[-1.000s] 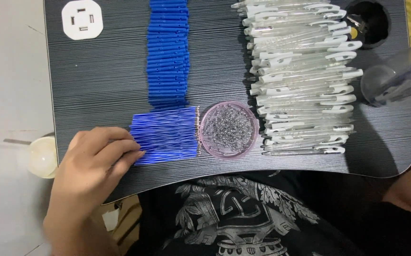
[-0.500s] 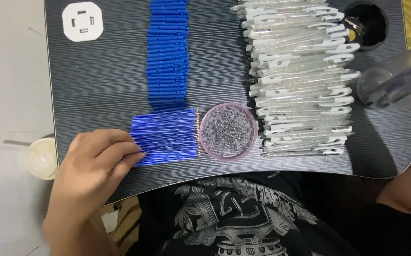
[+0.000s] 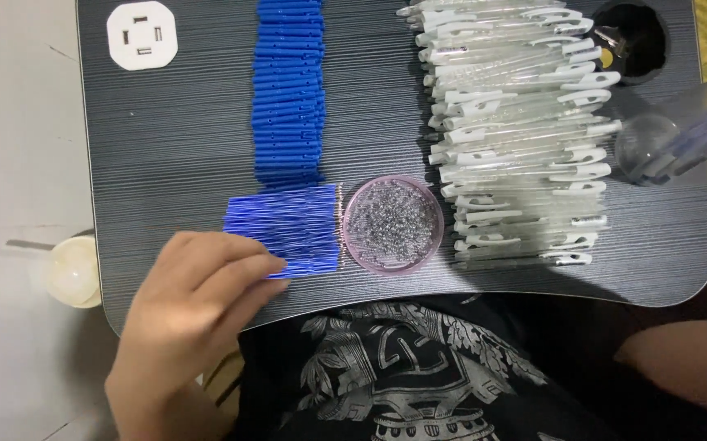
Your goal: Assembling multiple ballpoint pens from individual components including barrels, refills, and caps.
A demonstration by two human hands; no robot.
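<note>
the left hand (image 3: 194, 306) lies flat on the dark, fine-striped lap desk (image 3: 166, 147), fingers stretched out and close together, gripping nothing; its fingertips (image 3: 268, 265) press on the near left corner of the flat sheaf of thin blue ink refills (image 3: 288, 219). that sheaf lies just left of the round pink shallow dish of tiny clear beads (image 3: 393, 223), its metal tips almost touching the dish's rim. directly beyond the sheaf, running away from the dish toward the far edge of the desk, is a long stacked column of short blue plastic pen parts (image 3: 290, 90). to the right of the dish, and reaching well past it toward the far edge, sits a wide pile of clear pen barrels with white clips (image 3: 517, 131). farther right of the dish is a clear plastic tube (image 3: 676, 139) holding blue pieces, next to a round black cup hole (image 3: 631, 37) in the desk. a white square socket plate (image 3: 142, 34) sits in the far left corner, well apart from the dish. the right hand is out of sight; only a bare forearm shows at the lower right, so its grip cannot be told.
</note>
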